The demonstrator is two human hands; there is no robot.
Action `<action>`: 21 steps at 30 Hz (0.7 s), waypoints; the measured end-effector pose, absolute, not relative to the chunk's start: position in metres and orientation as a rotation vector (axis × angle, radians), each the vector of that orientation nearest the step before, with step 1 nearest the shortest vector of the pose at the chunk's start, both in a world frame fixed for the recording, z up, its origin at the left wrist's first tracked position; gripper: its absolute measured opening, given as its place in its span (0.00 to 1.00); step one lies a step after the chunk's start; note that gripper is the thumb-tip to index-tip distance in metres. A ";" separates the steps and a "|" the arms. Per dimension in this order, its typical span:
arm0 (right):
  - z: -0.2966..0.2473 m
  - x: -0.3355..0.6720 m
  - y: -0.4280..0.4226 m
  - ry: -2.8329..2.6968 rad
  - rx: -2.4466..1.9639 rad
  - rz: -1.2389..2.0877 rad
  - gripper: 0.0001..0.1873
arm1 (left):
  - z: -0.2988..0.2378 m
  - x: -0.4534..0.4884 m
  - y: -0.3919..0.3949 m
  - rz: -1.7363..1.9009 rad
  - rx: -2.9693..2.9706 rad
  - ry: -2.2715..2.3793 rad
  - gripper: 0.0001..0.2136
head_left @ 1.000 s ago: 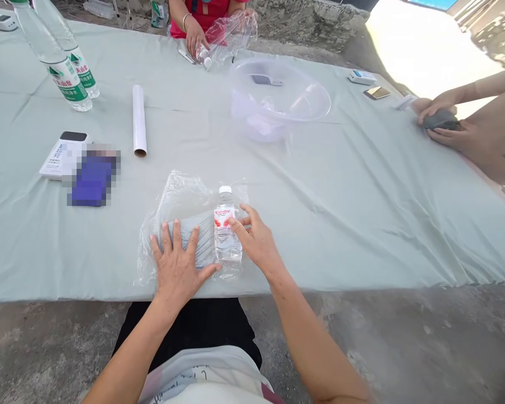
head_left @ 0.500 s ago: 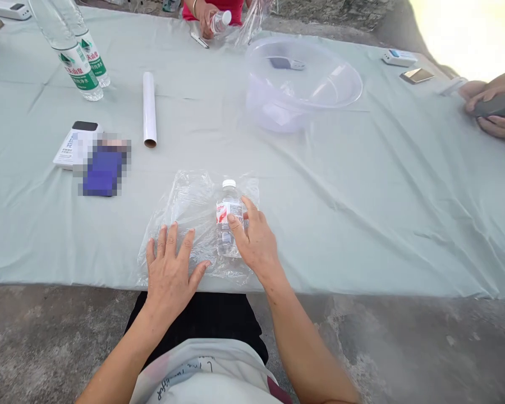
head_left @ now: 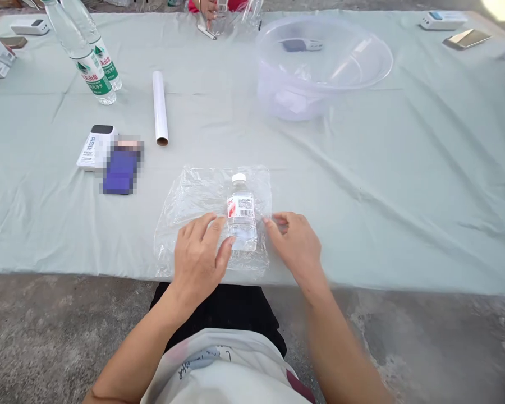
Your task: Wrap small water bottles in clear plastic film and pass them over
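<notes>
A small clear bottle (head_left: pixel 242 224) with a white cap and a red-and-white label lies on a crinkled sheet of clear plastic film (head_left: pixel 189 196), its cap pointing away from me. My left hand (head_left: pixel 197 249) is over the film at the bottle's left side, with the thumb tip at the bottle's lower edge and the fingers loosely bent. At the film's right edge is my right hand (head_left: pixel 297 241), its thumb and forefinger slightly apart and the other fingers curled. Whether the right fingertips touch the film's edge I cannot tell.
A white roll (head_left: pixel 160 109), a white box-shaped device (head_left: pixel 93 151) and a blurred purple item (head_left: pixel 120 171) lie left. Two large water bottles (head_left: pixel 95 76) stand behind them. A translucent basin (head_left: pixel 286 104) is at the back right. A person's hand (head_left: pixel 208 8) shows at the far edge.
My right hand has let go of the bottle and moved right to the film's edge. My left hand has come closer to the bottle. The label now shows its barcode more fully.
</notes>
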State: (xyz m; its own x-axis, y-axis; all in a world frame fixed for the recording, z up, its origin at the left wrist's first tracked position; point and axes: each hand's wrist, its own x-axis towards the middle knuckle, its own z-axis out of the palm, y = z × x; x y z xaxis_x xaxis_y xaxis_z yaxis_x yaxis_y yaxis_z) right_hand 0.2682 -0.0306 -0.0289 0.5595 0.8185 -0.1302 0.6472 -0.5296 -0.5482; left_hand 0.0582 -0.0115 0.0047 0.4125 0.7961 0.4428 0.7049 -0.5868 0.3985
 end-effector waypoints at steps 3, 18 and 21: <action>-0.035 0.257 -0.032 -1.281 -2.333 0.524 0.16 | 0.008 0.085 0.005 0.745 2.474 1.259 0.15; -0.010 0.234 -0.028 -0.838 -1.648 1.005 0.13 | 0.006 0.064 0.043 0.454 2.187 1.114 0.19; 0.001 0.210 -0.024 -1.072 -1.641 0.908 0.14 | 0.010 0.048 0.053 0.439 2.116 1.117 0.16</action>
